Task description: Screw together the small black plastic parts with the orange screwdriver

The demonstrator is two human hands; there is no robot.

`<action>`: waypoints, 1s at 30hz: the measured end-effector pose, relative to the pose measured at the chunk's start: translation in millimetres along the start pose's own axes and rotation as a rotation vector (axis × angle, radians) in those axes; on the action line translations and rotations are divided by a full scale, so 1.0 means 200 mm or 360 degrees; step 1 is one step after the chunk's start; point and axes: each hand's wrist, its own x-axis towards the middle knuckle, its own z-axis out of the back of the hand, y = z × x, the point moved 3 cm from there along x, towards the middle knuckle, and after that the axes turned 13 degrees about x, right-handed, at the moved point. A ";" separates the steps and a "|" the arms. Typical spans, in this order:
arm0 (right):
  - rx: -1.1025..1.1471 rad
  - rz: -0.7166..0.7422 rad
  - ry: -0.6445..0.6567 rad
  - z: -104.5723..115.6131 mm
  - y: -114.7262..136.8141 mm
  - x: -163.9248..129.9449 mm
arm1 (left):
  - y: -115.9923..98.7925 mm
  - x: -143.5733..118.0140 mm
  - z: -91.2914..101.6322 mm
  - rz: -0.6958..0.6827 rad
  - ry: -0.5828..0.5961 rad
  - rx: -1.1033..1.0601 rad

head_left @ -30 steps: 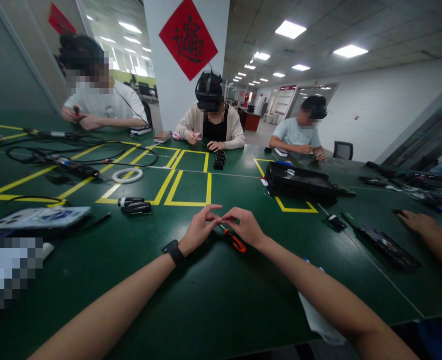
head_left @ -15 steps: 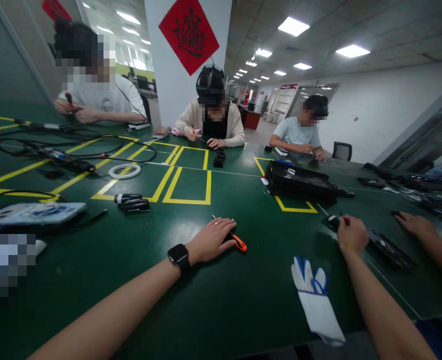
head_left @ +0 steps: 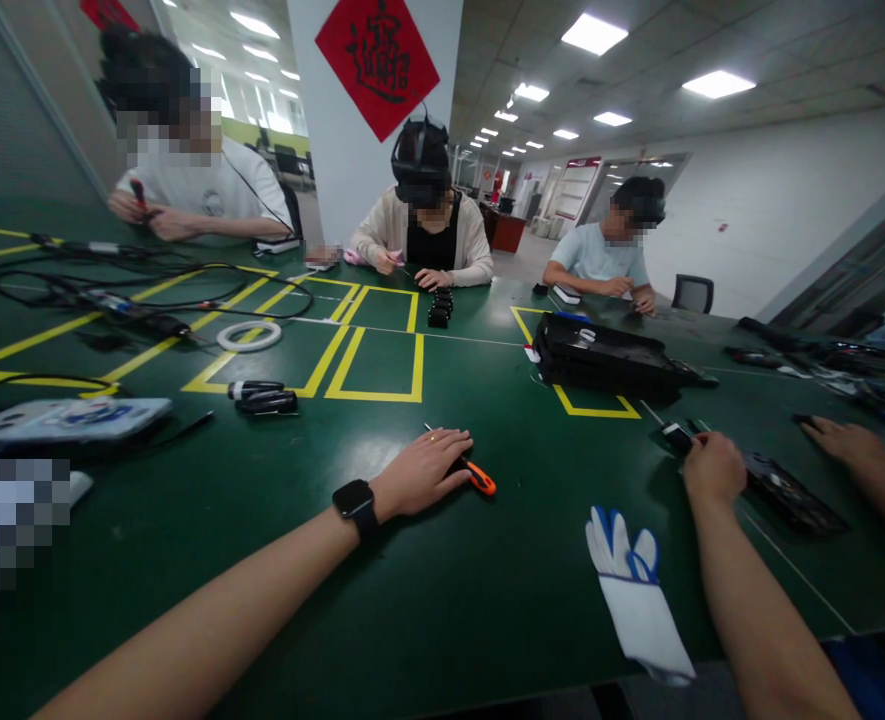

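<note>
- Since a second ago the two hands have parted: the left hand [head_left: 423,467] has dropped flat onto the dark green table [head_left: 449,600], and the right hand [head_left: 713,467] has gone out to the right, so the white work glove with blue trim [head_left: 637,600] that the right forearm covered now lies in plain sight near the table's edge.
- Over the last half second little has shifted.
- The left hand's fingers are spread, palm down, lying over the black end of the small orange-handled cutter [head_left: 479,478]; only the orange tip shows, so a grip cannot be told.
- The right hand is loosely curled, knuckles up, at the small black rectangular part [head_left: 677,436] and just beside the long black tray-like component [head_left: 791,492]; its fingertips are hidden, so whether it holds anything cannot be told.
- A co-worker's hand [head_left: 843,440] rests flat further right.
</note>
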 end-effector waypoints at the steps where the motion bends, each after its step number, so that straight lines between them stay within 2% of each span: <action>1: -0.0010 0.0002 -0.0008 0.00 0.00 0.00 | 0.00 0.00 0.00 0.0000 -0.0004 0.0000; 11: 0.0022 0.0009 0.0057 0.00 0.01 -0.01 | 0.01 0.00 0.00 -0.0020 -0.0008 -0.0001; 17: 0.0168 0.0062 -0.0239 0.04 0.02 -0.01 | 0.00 0.00 0.01 -0.0016 0.0022 -0.0003; 19: 0.0194 0.0067 -0.0266 0.04 0.01 0.00 | 0.00 0.01 0.01 -0.0012 0.0025 -0.0014; 26: 0.0150 -0.0104 0.0102 -0.08 -0.07 0.06 | -0.01 0.00 0.01 -0.0017 0.0040 0.0008; 30: 0.0193 -0.0007 0.0149 -0.11 -0.08 0.06 | -0.01 0.01 0.03 -0.0035 -0.0032 0.0102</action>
